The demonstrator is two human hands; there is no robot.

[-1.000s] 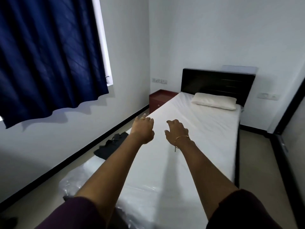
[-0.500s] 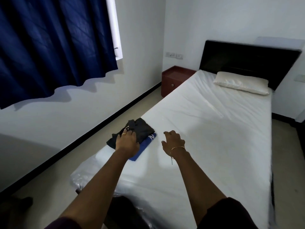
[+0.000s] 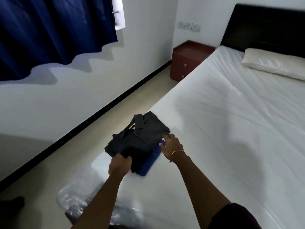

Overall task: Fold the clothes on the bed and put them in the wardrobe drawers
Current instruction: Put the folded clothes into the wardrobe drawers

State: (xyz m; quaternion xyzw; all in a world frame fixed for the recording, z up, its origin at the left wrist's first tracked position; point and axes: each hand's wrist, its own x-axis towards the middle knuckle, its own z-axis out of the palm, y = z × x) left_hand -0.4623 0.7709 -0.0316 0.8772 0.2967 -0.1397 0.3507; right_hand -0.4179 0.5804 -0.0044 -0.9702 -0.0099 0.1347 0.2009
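A folded dark grey shirt (image 3: 140, 139) lies on top of a folded blue garment (image 3: 151, 162), stacked near the left edge of the white bed (image 3: 222, 129). My left hand (image 3: 119, 166) grips the near left edge of the grey shirt, fingers curled under it. At the stack's right side my right hand (image 3: 170, 146) holds the blue garment's edge, fingertips tucked against the cloth. A gold bracelet circles that wrist. The wardrobe drawers are out of view.
A red-brown nightstand (image 3: 188, 58) stands by the dark headboard (image 3: 264, 27), with a white pillow (image 3: 272, 63) at the bed's head. Blue curtains (image 3: 54, 27) hang at the left. Clear plastic wrap (image 3: 77, 200) bunches at the bed's near corner. Floor runs between bed and wall.
The view has dropped and closed in on the clothes. Both hands moved down onto the stack; the left now grips the grey shirt, and the right has reached the blue garment's edge.
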